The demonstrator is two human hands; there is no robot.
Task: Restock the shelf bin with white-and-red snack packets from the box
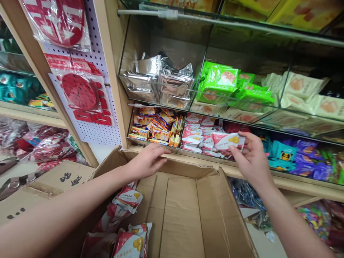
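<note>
A white-and-red snack packet [226, 141] is pinched between the thumb and fingers of my right hand [251, 156], in front of a shelf bin. Behind it, similar snack packets [192, 138] fill that bin. My left hand [149, 159] holds nothing, its fingers apart, over the far rim of an open cardboard box [185, 208]. More of the same packets [129, 199] lie along the left side inside the box. Left of their bin is a compartment of orange-and-blue wrapped snacks [158, 125], close beyond my left fingertips.
Above are glass-fronted bins with silver packets [158, 80], green packets [219, 80] and cream packets [303, 86]. Teal packets [283, 156] and purple packets [309, 157] sit to the right. A wooden post [114, 71] and red hanging goods [80, 91] stand left. Another cardboard box [53, 182] lies left.
</note>
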